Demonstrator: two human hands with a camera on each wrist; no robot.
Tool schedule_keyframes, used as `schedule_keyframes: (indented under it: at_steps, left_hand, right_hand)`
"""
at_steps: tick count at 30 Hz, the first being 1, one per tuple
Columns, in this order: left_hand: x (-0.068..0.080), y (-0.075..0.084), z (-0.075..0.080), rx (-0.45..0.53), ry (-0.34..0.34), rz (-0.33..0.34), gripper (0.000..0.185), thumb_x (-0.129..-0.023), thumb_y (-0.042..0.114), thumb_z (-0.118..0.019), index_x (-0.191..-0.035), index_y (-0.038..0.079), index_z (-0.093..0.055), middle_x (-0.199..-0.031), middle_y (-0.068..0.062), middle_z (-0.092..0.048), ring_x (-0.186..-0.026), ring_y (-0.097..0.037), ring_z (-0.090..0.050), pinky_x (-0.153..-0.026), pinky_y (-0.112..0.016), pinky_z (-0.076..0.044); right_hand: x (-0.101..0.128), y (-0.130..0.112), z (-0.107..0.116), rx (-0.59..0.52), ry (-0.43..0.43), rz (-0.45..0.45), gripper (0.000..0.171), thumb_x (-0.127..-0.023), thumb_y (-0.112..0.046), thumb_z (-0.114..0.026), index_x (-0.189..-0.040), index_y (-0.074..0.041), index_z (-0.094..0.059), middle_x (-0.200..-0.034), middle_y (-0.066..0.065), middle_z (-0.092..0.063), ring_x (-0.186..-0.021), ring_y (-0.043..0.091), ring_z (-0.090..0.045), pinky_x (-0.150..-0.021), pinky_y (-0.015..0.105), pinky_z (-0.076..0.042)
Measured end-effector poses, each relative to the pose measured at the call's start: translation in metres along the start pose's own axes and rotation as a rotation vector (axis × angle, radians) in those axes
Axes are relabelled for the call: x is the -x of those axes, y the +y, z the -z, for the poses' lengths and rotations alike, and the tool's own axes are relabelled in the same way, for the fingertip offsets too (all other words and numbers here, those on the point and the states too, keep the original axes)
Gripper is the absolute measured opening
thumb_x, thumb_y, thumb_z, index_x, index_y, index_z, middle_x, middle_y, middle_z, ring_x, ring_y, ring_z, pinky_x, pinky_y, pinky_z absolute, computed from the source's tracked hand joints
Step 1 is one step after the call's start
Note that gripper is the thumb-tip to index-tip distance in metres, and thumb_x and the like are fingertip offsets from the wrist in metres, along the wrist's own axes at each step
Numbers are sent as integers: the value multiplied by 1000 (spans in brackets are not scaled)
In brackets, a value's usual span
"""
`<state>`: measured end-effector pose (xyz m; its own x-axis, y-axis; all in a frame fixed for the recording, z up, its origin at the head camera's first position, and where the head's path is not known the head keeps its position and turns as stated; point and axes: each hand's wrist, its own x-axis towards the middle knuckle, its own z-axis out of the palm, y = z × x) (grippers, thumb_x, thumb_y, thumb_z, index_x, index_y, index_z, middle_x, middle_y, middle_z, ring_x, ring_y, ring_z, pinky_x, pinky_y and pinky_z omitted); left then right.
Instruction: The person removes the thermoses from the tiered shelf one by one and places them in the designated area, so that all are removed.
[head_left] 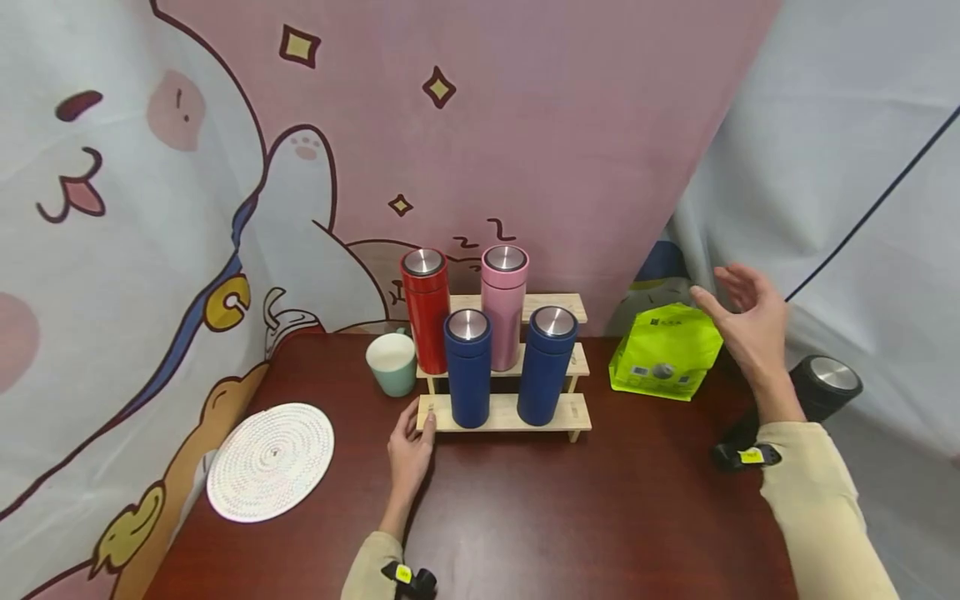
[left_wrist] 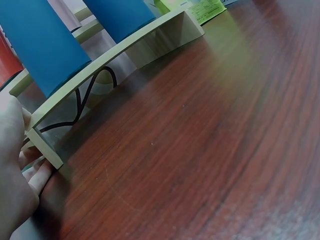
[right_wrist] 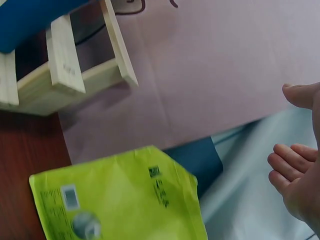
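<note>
A stepped wooden rack [head_left: 504,425] holds a red thermos [head_left: 426,317], a pink thermos [head_left: 504,308] and two blue thermoses on its tiers; one blue thermos [head_left: 468,367] stands front left, the other blue thermos [head_left: 549,367] front right. My left hand [head_left: 411,446] grips the left end of the lowest tier, thumb on top and fingers around the end, as the left wrist view also shows. Raised in the air, my right hand [head_left: 750,321] holds nothing, its thumb and fingers spread apart. Closest to it is a bright green bag [head_left: 663,354], just to its left.
A mint cup [head_left: 392,364] stands left of the rack. On the table's left lies a round white woven mat [head_left: 270,462]. Behind my right forearm is a black thermos [head_left: 828,379], partly hidden. A printed cloth [head_left: 562,150] hangs behind the dark red table [head_left: 525,517].
</note>
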<state>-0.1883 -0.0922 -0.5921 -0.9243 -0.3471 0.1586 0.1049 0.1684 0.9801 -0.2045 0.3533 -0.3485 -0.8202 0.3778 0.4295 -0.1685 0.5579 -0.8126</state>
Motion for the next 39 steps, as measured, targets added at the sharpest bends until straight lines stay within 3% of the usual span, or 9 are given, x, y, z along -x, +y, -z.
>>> schedule_keyframes:
  at_steps: [10, 22, 29, 36, 39]
  left_hand:
    - [2, 3, 1, 0, -7, 18, 44, -96, 25, -72, -138, 16, -63, -123, -12, -73, -113, -25, -69, -94, -42, -56]
    - [5, 3, 2, 11, 9, 16, 43, -95, 21, -74, -136, 16, -65, -125, -13, -72, -116, -27, -69, -95, -44, -55]
    - [3, 4, 2, 7, 2, 3, 42, -95, 18, -74, -136, 15, -65, -122, -14, -73, -115, -27, -69, -93, -39, -56]
    - [1, 3, 1, 10, 4, -3, 42, -95, 18, -74, -136, 15, -65, -119, -13, -74, -112, -26, -70, -90, -32, -56]
    - [1, 3, 1, 16, 0, 1, 42, -94, 18, -74, -135, 16, -65, -119, -13, -74, -112, -25, -70, -90, -30, -56]
  right_hand:
    - [-2, -16, -30, -78, -62, 75, 62, -93, -22, -75, -147, -10, -49, -143, 16, -59, -135, 26, -53, -118, 35, -38]
    - [-7, -43, -51, -145, -154, 95, 65, -92, -26, -75, -149, -12, -47, -145, 14, -58, -135, 23, -54, -118, 39, -38]
    - [-8, -64, -60, -155, -340, 108, 68, -93, -28, -75, -151, -14, -45, -149, 13, -55, -140, 30, -49, -120, 43, -36]
    - [-13, -75, -67, -206, -573, 127, 62, -93, -23, -76, -148, -18, -50, -147, 9, -58, -136, 21, -55, -102, 17, -48]
    - [-15, -75, -71, -258, -679, 147, 62, -92, -15, -75, -149, -14, -50, -147, 10, -58, -132, 12, -58, -99, 14, -48]
